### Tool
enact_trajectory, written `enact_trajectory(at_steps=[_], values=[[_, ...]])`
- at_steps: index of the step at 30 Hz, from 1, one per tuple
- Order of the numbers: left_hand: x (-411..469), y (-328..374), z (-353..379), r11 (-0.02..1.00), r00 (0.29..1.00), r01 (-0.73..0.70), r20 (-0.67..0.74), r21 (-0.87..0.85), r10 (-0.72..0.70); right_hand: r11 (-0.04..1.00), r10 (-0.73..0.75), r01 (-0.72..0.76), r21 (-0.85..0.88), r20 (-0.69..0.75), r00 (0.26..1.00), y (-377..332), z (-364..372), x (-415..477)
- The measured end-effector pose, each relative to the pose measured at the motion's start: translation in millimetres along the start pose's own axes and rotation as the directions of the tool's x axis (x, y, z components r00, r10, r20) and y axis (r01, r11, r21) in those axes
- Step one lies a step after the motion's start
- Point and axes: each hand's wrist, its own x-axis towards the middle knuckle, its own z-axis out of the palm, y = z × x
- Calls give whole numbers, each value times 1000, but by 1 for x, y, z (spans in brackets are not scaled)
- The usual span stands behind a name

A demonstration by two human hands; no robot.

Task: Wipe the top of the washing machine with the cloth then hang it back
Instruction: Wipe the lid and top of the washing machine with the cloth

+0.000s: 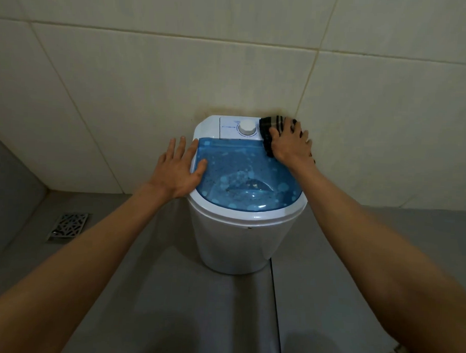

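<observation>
A small white washing machine (237,237) stands against the tiled wall, with a see-through blue lid (242,174) and a white dial (247,128) on its rear panel. My right hand (289,144) presses a dark striped cloth (270,127) flat onto the machine's back right corner, next to the dial; most of the cloth is hidden under the hand. My left hand (180,169) lies open with spread fingers on the lid's left edge, thumb on the blue plastic.
Cream wall tiles (150,81) rise straight behind the machine. The floor (169,293) is grey, with a metal drain grate (67,226) at the left and a dark seam running down at the right of the machine.
</observation>
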Motion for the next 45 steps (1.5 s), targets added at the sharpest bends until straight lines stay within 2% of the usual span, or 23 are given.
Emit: enact_trajectory(at_steps=[4, 7, 12, 14, 17, 21, 23, 24, 25, 27, 29, 32, 37, 39, 45], values=[[-1, 1, 0, 1000, 1000, 10, 0, -2, -10, 994, -98, 98, 39, -8, 995, 2, -4, 5], [-3, 2, -1, 1000, 1000, 24, -4, 9, -24, 995, -92, 92, 48, -17, 996, 11, -4, -15], [-6, 5, -6, 1000, 1000, 21, 4, 16, -21, 998, -27, 22, -65, -71, 997, 19, 5, -81], [-7, 5, -9, 999, 1000, 6, 16, 34, -7, 989, -64, 55, -137, -64, 996, 12, 10, -100], [-5, 5, -21, 994, 999, -26, 49, 110, 21, 957, -249, 239, -165, -42, 968, -9, 20, -117], [-7, 16, -49, 997, 1000, -27, -1, 72, 27, 839, -524, 531, -120, 87, 847, -37, 26, -135], [-9, 28, -57, 997, 997, -61, -51, 56, 64, 788, -604, 614, -33, 144, 784, -45, 21, -142], [-9, 34, -60, 996, 993, -83, -75, 46, 86, 782, -623, 621, 62, 118, 773, -46, 16, -146], [-10, 41, -60, 994, 989, -105, -100, 36, 108, 785, -610, 596, 169, 43, 791, -44, 11, -148], [-14, 55, -57, 987, 978, -156, -134, 27, 158, 811, -474, 498, 308, -153, 867, -29, 0, -147], [-23, 74, -48, 972, 967, -234, -100, 35, 236, 871, -318, 382, 309, -239, 918, -5, -9, -136], [-46, 101, -17, 942, 944, -329, 1, 62, 329, 947, -226, 260, 191, -180, 957, 29, -15, -113], [-51, 101, 14, 954, 952, -287, -86, 86, 294, 969, -203, 201, 143, 0, 979, 48, -5, -98], [-38, 93, 11, 966, 963, -244, -100, 86, 252, 970, -196, 190, 150, 28, 980, 49, -2, -98], [24, 60, -2, 999, 997, -38, -73, 17, 39, 966, -200, 200, 163, -16, 980, 53, 4, -100]])
